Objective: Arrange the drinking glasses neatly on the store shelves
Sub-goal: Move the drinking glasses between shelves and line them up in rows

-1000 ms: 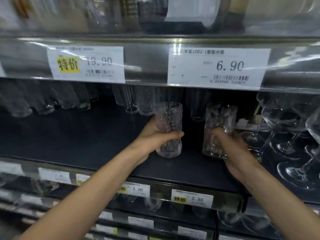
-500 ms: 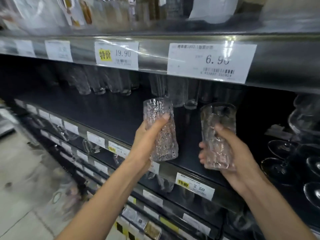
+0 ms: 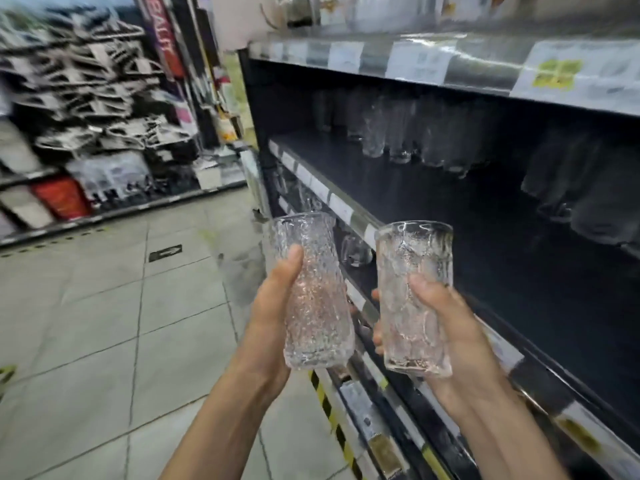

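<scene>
My left hand (image 3: pixel 273 306) grips a tall clear textured glass (image 3: pixel 313 299) upright, out over the aisle floor in front of the shelf edge. My right hand (image 3: pixel 446 323) grips a second textured glass (image 3: pixel 412 271) upright beside it, just in front of the dark shelf (image 3: pixel 450 216). The two glasses are a little apart. At the back of that shelf stand several other clear glasses (image 3: pixel 398 133), blurred.
Price labels (image 3: pixel 341 207) line the shelf's front rail. More glasses (image 3: pixel 588 202) stand at the right of the shelf. The tiled aisle floor (image 3: pixel 104 323) spreads to the left, with another display of goods (image 3: pixel 86 116) across it. Yellow-black tape (image 3: pixel 332 410) marks the shelving base.
Both hands have lifted the two glasses off the shelf and drawn them back toward me. My view has swung left, so the aisle floor and far display now show.
</scene>
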